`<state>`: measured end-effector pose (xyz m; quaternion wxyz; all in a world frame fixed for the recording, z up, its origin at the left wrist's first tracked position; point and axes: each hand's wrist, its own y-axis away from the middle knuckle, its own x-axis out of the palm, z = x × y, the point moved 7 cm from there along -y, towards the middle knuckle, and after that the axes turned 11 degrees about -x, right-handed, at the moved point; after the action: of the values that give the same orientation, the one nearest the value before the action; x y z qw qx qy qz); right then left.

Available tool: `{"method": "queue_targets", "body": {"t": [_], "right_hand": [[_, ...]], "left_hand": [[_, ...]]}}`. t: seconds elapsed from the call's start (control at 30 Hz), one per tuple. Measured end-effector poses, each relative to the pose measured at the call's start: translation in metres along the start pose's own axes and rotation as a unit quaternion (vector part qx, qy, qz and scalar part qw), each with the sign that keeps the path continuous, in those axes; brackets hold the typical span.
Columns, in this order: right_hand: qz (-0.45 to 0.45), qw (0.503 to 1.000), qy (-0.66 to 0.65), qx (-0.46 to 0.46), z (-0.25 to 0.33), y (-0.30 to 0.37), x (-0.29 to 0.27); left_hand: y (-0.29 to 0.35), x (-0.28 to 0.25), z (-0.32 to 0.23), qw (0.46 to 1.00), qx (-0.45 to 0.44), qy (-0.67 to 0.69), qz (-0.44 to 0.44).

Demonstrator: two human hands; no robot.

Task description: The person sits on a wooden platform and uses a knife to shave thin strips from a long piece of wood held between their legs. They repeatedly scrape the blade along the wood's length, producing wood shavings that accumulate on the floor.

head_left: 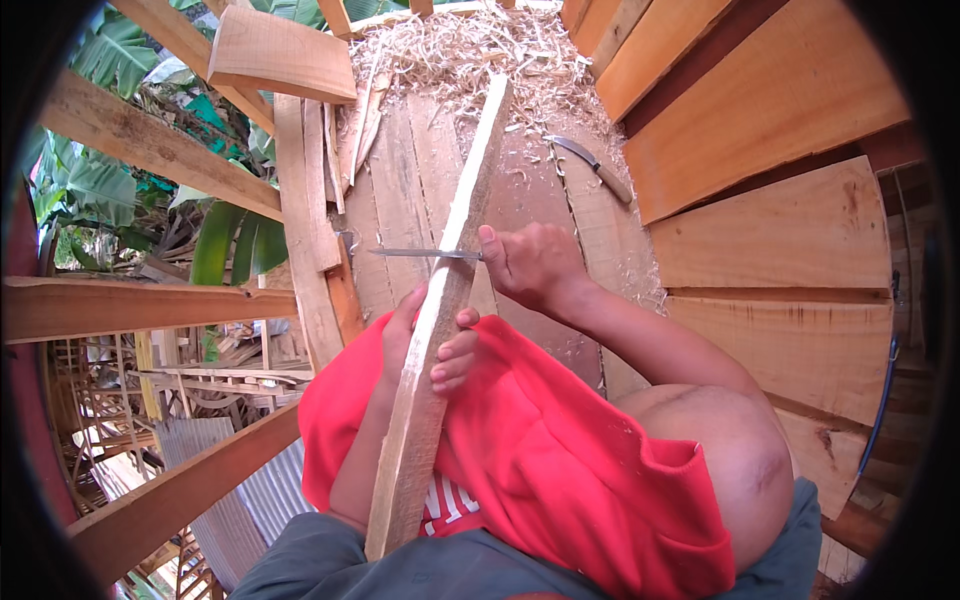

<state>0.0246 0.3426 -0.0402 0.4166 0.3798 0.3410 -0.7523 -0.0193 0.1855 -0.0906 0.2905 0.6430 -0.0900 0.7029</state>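
Note:
A long squared wooden stick point(460, 222) slants from my lap up and away over the plank floor. My left hand point(452, 358) is wrapped around its middle from below, fingertips showing on the right side. In my right hand point(532, 262) is a knife point(410, 252), gripped by its handle, which the fist mostly hides. The thin blade lies across the stick's upper face, just beyond my left hand, its tip pointing left. A red cloth point(560, 440) covers my lap beneath the stick.
A second, curved knife point(595, 168) with a wooden handle lies on the plank floor point(395, 160) to the right. Wood shavings point(470, 50) heap up at the far end. A wooden block point(282, 55) stands far left, near open railings point(150, 308). A board wall point(770, 230) closes the right.

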Motion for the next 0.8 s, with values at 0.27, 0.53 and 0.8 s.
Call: {"method": "queue_targets", "body": {"t": [0.27,0.53,0.8], "right_hand": [[-0.050,0.992,0.105,0.045,-0.044,-0.009,-0.006],[-0.039,0.997,0.074,0.000,-0.037,-0.013,0.003],[-0.054,0.993,0.104,0.029,-0.047,-0.014,0.005]], "left_hand": [[-0.003,0.000,0.010,1.000,-0.015,0.004,-0.009],[0.000,-0.005,0.006,0.998,-0.012,-0.021,-0.054],[0.006,-0.012,0.010,0.972,-0.016,-0.118,-0.200]]}}
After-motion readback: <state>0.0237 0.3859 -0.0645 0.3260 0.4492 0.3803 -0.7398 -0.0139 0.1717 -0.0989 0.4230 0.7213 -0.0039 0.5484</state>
